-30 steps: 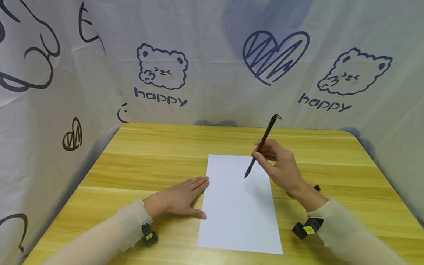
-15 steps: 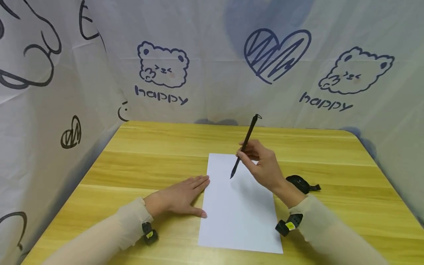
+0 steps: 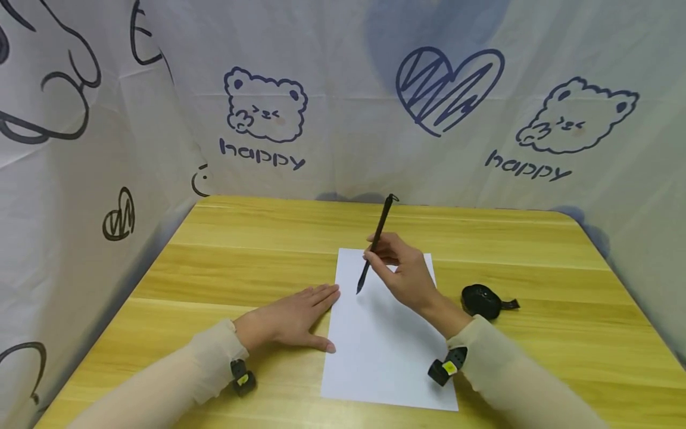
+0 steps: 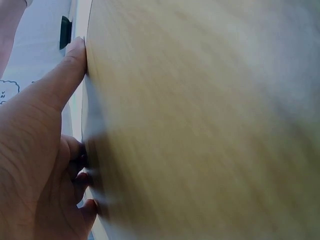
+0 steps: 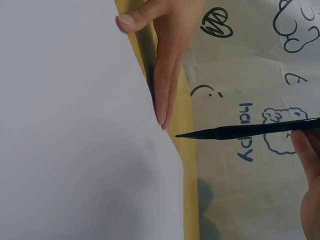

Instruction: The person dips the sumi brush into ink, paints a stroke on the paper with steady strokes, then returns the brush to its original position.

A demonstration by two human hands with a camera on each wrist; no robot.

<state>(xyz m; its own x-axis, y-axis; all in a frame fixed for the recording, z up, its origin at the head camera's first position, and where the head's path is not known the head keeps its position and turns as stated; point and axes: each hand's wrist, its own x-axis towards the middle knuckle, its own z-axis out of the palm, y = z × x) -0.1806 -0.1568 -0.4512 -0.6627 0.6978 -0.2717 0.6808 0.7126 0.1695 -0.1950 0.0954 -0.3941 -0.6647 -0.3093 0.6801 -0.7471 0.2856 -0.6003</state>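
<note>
A blank white sheet of paper (image 3: 375,369) lies on the table in the head view. My left hand (image 3: 289,319) rests flat at its left edge, fingers straight, the fingertips and thumb tip right on the border; the left wrist view shows this hand (image 4: 35,135) from the side. Over the upper part of the sheet, my right hand (image 3: 407,274) pinches a slim black ink brush (image 3: 381,226) between thumb and fingers. The brush leans with its looped end up and its pointed tip down, close over the paper. In the right wrist view, the brush (image 5: 225,132) shows a fine dark tip.
A black, rounded, shiny object (image 3: 480,301) with a short tab lies on the wooden table (image 3: 257,238), right of the sheet and beyond the right forearm. A white cloth (image 3: 348,119) printed with doodles hangs behind the table and along its sides.
My right hand has moved left across the sheet with the brush, and slightly toward me. The black rounded object, earlier mostly behind the wrist, now shows fully. My left hand has stayed in place.
</note>
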